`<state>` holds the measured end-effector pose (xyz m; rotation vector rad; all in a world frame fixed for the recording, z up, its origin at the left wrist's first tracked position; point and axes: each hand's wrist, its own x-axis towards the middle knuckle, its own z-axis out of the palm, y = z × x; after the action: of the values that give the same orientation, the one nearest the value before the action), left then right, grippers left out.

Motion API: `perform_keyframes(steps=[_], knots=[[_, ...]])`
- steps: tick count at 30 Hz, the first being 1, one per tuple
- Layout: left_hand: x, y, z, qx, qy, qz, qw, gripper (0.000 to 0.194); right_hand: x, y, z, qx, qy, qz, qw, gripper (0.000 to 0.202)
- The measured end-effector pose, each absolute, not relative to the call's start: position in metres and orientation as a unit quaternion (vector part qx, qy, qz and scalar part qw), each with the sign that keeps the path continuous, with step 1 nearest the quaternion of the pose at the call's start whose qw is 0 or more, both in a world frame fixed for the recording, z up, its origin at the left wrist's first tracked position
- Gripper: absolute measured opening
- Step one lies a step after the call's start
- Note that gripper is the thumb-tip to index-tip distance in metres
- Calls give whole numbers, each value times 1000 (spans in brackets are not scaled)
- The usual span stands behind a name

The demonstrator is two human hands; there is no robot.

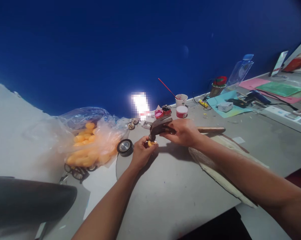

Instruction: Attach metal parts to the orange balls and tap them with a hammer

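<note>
My left hand point(142, 152) is closed, pinching a small orange-yellow round piece point(152, 143) against the grey table point(165, 193). Fingers partly cover it, so its full shape is hidden. Wrapped close behind the head of a hammer point(157, 128) is my right hand point(184, 132), and the wooden handle sticks out to the right beyond it. The hammer's striking face is right at the top of the orange-yellow piece; I cannot tell whether they touch. Beside my left hand sits a round black-and-silver tape-like object point(124, 147).
A clear plastic bag point(102, 115) of orange balls point(84, 153) lies at left, with glasses point(76, 172) before it. Behind my hands stand a paper cup point(181, 100) and small paint pots point(182, 111). A folded cloth point(215, 166) lies under my right forearm; a bottle point(240, 71) leans further back.
</note>
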<state>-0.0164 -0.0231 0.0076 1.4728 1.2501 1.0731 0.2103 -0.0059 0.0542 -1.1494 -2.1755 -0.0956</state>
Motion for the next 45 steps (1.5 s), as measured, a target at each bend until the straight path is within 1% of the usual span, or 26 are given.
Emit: perform_keyframes(steps=[4,8,12,14,17,19,22,26,30,35,40,43,45], knots=[[-17,-23,12,593,492,432,468,26,209,-6,54,-430,-841,-27,329,27],[-18,-22,11,594,470,441,482,23,208,-7,54,-433,-831,-40,346,30],[-18,-22,8,592,477,438,479,22,208,-6,54,-447,-835,-27,320,27],[-18,-22,8,590,479,438,480,24,209,-6,55,-448,-833,-26,323,27],[-18,-21,7,581,469,444,494,29,211,-6,57,-457,-822,-25,339,31],[-19,-21,7,573,465,446,506,31,211,-6,57,-466,-820,-14,332,30],[-19,-21,7,565,458,448,520,31,210,-6,57,-470,-824,1,318,26],[-20,-21,8,563,433,458,535,29,210,-6,58,-471,-813,-2,343,28],[-20,-20,7,555,427,461,545,35,210,-6,58,-477,-821,10,313,25],[-21,-21,7,558,424,458,547,34,210,-6,58,-479,-807,5,345,30],[-21,-22,10,549,433,451,555,37,210,-5,57,-479,-822,6,309,27],[-20,-21,10,553,437,451,548,35,211,-6,57,-472,-814,-9,339,30],[-20,-21,11,551,439,451,548,34,211,-6,57,-469,-814,-10,341,31]])
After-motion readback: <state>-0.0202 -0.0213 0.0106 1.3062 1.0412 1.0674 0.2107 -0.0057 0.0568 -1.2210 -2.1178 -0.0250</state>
